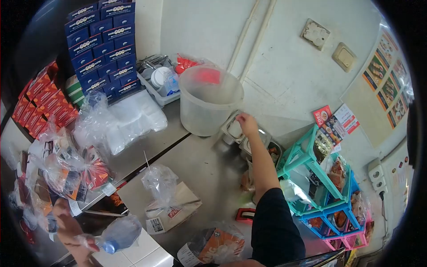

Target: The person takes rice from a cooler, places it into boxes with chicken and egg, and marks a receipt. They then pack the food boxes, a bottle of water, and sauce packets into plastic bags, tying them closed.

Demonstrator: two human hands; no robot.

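My right hand point(246, 124) reaches over the metal containers point(232, 129) beside the clear plastic bucket point(209, 107). Its fingers are pinched at the rim; I cannot make out what they hold. At the lower left is my left hand point(71, 233), blurred, gripping the neck of a plastic bag with a blue-capped bottle point(118, 236) in it. The bag hangs beyond the counter's edge, near several tied plastic bags of boxes point(66, 178). A bagged cardboard box point(173, 209) sits on the steel counter point(209, 164) between my arms. Another bagged orange box point(220, 247) lies close to my body.
Stacked dark blue boxes point(102, 49) and orange boxes point(44, 100) rise at the back left. Clear plastic packs point(133, 120) lie before them. Stacked green point(307, 151), blue point(329, 218) and pink baskets point(347, 242) stand right of my arm. A red-and-black object point(244, 216) lies nearby.
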